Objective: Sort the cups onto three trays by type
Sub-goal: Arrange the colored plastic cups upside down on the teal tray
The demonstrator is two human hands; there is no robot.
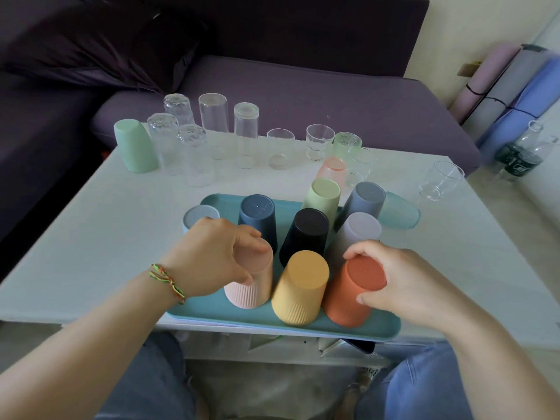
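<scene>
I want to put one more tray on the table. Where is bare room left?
Bare table lies left of the teal tray, in front of the mint cup, and right of the tray, nearer than the lone glass. The far edge and the tray itself are crowded.

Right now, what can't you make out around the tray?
Head view:
- grey cup: lower part hidden behind the left hand.
- ribbed pink cup: top partly covered by that hand's fingers.
- orange cup: right side covered by the right hand.
- teal cup: partly behind the blue-grey cup.
- bottles: blurred near the right edge.
</scene>
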